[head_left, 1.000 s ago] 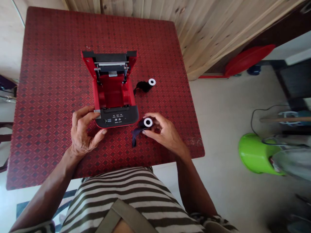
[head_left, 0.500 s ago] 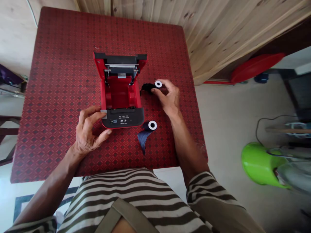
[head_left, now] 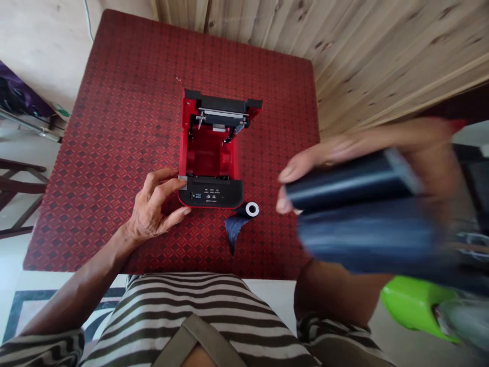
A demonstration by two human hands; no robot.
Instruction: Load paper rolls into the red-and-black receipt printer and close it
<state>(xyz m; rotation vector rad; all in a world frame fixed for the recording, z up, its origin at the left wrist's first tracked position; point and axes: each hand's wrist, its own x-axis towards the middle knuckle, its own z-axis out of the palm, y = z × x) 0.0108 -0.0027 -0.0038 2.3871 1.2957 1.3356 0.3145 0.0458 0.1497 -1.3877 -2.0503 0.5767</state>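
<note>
A red and black label printer sits on the table with its lid raised, its red inner bay in view. My left hand grips the printer's front left corner, fingertips on the grey edge piece and thumb at the front. Raised close to the camera at the right, my right hand is closed around a dark blue ribbon roll, smeared by motion. A loose length of its film hangs below the roll. Beside the printer's front right corner lies a second ribbon roll with a white core and a torn loose end.
The table has a red patterned cover. A wood-plank wall runs along its far right side. On the floor at the right stands a green bin; part of a dark wooden chair shows at the left.
My right hand has lifted the dark ribbon roll from beside the printer, bringing it right and close to the camera. My left hand stays on the printer; the view has shifted.
</note>
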